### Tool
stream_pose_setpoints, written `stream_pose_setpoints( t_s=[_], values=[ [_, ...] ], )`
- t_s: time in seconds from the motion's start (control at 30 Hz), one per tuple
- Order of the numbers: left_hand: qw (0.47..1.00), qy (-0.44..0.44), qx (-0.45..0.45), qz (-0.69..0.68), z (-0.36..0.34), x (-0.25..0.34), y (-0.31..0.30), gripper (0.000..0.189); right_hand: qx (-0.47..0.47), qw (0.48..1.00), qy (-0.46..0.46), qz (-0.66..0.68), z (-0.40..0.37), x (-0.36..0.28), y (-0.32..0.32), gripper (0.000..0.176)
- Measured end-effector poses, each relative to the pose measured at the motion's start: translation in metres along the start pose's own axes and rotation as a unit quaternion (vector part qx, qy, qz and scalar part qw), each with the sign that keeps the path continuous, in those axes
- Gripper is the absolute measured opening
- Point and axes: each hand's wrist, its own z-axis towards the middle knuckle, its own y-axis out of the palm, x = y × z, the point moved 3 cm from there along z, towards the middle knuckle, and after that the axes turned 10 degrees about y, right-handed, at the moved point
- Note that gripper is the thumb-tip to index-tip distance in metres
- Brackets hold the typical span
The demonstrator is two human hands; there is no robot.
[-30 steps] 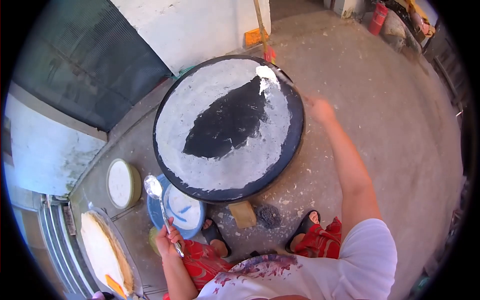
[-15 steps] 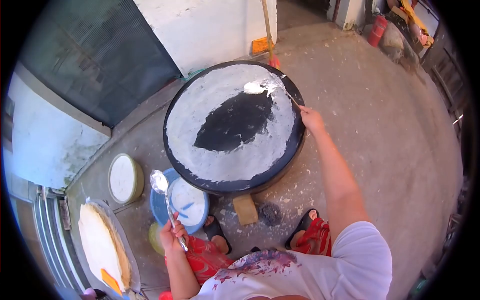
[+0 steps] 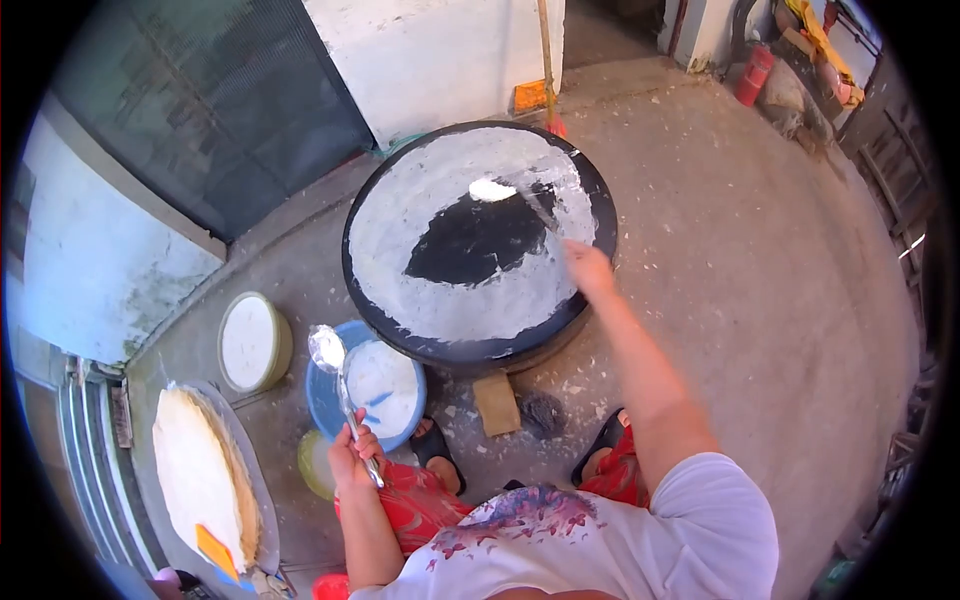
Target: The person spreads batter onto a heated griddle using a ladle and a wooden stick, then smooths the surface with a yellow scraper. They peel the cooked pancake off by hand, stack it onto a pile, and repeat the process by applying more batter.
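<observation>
My left hand point(image 3: 357, 456) is closed around the handle of a metal ladle point(image 3: 327, 350), whose white-coated bowl is over a blue basin point(image 3: 324, 405) of white batter. My right hand point(image 3: 589, 270) grips a thin spreading tool point(image 3: 540, 210), blurred by motion, above a large round black griddle point(image 3: 462, 352). A pale batter layer point(image 3: 400, 235) rings the griddle, leaving a dark bare patch in the middle. At the patch's upper edge lies a thick white lump of batter point(image 3: 492, 190), by the tool's far end.
A tub of white batter point(image 3: 249, 343) stands left of the basin. A stack of thin flatbreads point(image 3: 200, 470) with an orange scraper point(image 3: 216, 550) is at lower left. A brown block point(image 3: 496, 404) and a dark scrubber point(image 3: 542, 414) lie near my feet. A broom point(image 3: 547, 60) leans behind the griddle.
My right hand has moved left and down with the tool. The white lump has shifted left and the batter at the upper right is spread thinner. My left hand still holds the ladle.
</observation>
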Motion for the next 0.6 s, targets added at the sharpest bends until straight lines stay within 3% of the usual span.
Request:
stream_pose_setpoints(
  t_s=[0.03,0.13,0.17,0.3,0.43,0.5,0.6],
  values=[
    [1.000,0.001,-0.001,-0.002,0.000,0.000,0.001,0.032,-0.028,0.998,-0.006,-0.056,-0.011,-0.021,0.009,0.028],
    [1.000,-0.009,-0.007,-0.016,-0.005,0.002,0.007,0.031,-0.085,0.995,-0.028,-0.042,-0.018,-0.058,0.010,0.027],
    [1.000,-0.008,-0.011,-0.010,-0.008,0.001,0.006,0.031,-0.057,0.997,-0.004,-0.043,-0.027,-0.073,-0.005,0.028],
    [1.000,-0.006,-0.011,-0.006,-0.009,0.002,0.000,0.030,-0.057,0.998,-0.033,-0.009,-0.007,-0.057,0.035,0.027],
    [1.000,0.003,-0.004,-0.010,-0.012,0.004,0.001,0.030,-0.087,0.987,-0.085,-0.106,-0.045,-0.080,0.005,0.028],
    [1.000,0.003,-0.011,-0.004,-0.010,0.008,-0.002,0.030,-0.090,0.994,0.042,-0.055,-0.048,-0.071,-0.016,0.029],
    [1.000,0.008,-0.009,0.007,-0.014,0.008,-0.002,0.030,-0.060,0.996,0.069,0.019,-0.017,-0.022,0.030,0.029]
  ],
)
